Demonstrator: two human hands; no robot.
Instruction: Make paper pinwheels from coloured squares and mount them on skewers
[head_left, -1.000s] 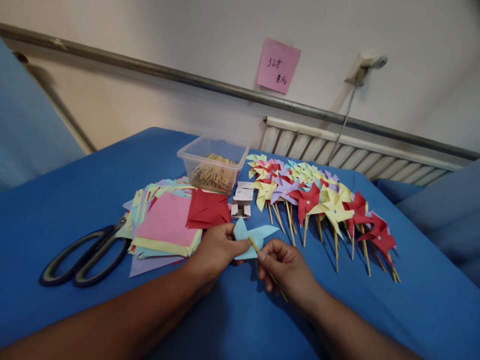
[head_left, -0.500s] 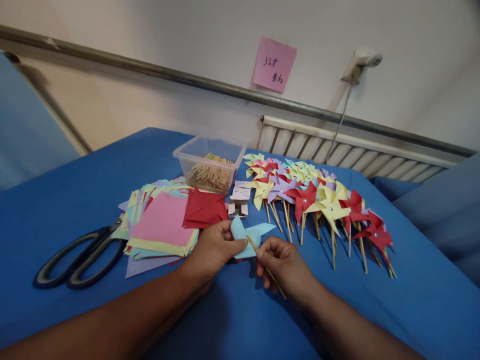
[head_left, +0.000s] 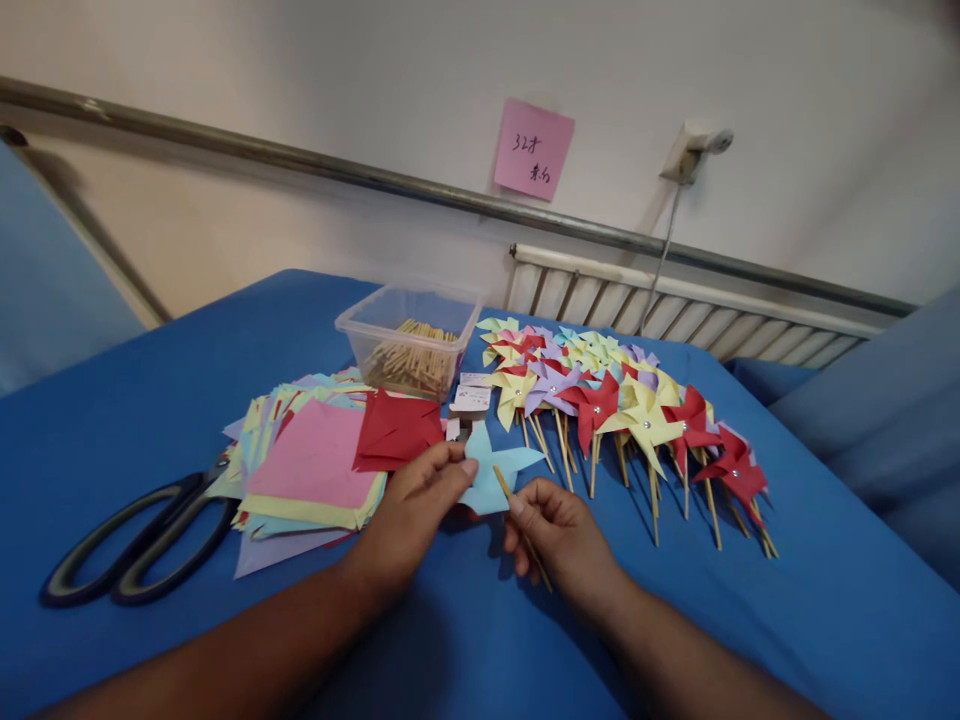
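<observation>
A craft table in a plain room: paper squares (head_left: 315,460) at 9 o'clock, pinwheels (head_left: 622,410) at 2, radiator (head_left: 675,310) at 1.

Head-worn view, forward and down, close over table (head_left: 150,400)

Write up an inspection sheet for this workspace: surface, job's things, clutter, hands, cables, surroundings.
Surface: blue cloth covers the table.
Job's things: light-blue pinwheel with a stick at its centre.
Clutter: paper stack, red sheet, scissors, tub of sticks, small box, row of finished pinwheels.
Hands: left hand pinches the pinwheel; right hand grips the stick.
Cables: one runs down from the wall socket.
Surroundings: pink note on the wall, metal rail, radiator.
</observation>
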